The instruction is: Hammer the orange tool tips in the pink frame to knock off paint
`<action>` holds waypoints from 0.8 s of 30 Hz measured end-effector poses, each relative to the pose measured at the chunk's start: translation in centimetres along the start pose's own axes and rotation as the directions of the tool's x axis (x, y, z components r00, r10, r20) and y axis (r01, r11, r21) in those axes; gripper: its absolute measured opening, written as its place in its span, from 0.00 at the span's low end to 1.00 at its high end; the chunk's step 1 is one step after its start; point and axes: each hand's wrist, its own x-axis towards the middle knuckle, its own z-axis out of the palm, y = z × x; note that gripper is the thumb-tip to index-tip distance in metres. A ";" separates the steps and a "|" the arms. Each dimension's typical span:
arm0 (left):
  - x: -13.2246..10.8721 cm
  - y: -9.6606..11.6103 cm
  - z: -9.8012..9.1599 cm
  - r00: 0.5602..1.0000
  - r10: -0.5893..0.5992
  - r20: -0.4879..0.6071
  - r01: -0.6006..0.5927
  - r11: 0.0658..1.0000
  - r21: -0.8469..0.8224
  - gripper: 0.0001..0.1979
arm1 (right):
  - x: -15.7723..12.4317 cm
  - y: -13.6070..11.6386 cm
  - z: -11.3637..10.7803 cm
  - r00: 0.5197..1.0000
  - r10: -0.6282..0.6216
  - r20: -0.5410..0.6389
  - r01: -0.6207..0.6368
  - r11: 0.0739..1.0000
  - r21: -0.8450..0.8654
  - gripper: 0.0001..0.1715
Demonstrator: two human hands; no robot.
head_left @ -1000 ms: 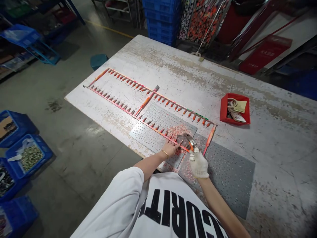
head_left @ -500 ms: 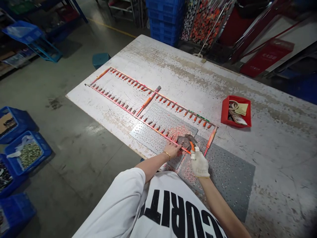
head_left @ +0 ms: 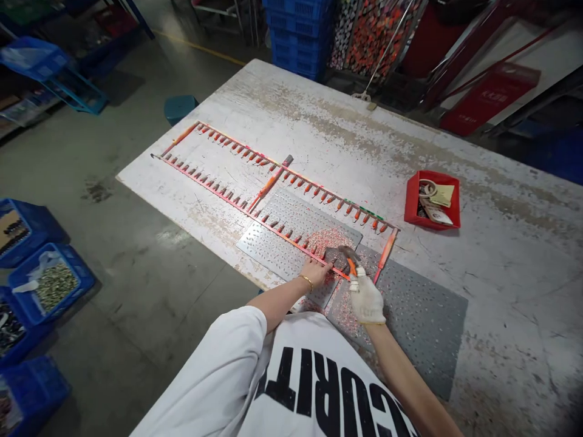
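Observation:
A long rack [head_left: 218, 195] with pink and orange rails lies flat on the table. Small orange pieces with metal tips hang in rows from both rails. My bare left hand [head_left: 314, 273], with a gold bracelet at its wrist, grips the near rail close to its right end. In my gloved right hand [head_left: 365, 298] is a pair of pliers [head_left: 352, 262] with orange handles and a dark head. Its jaws are over a dark block [head_left: 336, 257] beside the near rail; whether they touch anything is too small to tell. Pink and white chips [head_left: 328, 238] are heaped around the block.
Grey dimpled mats [head_left: 421, 321] lie under the rack's right part on the worn white table [head_left: 319, 115]. A red box [head_left: 411, 203] with tape and paper stands to the right. Blue bins [head_left: 79, 282] are on the floor at left, and a teal stool [head_left: 180, 109] beyond the table.
The view has shifted slightly. Both hands stay at the same end of the rack, with the pliers still over the dark block.

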 end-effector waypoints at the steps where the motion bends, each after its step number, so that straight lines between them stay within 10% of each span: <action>1: 0.0 0.0 0.0 1.000 0.001 0.002 -0.001 1.000 -0.002 0.25 | -0.1 0.0 0.0 1.000 0.008 0.000 -0.008 1.000 0.003 0.24; 24: 0.1 -0.2 -0.5 0.999 0.003 0.052 -0.002 1.000 -0.012 0.29 | 0.0 0.1 1.7 0.993 0.040 0.110 -0.051 0.994 0.092 0.25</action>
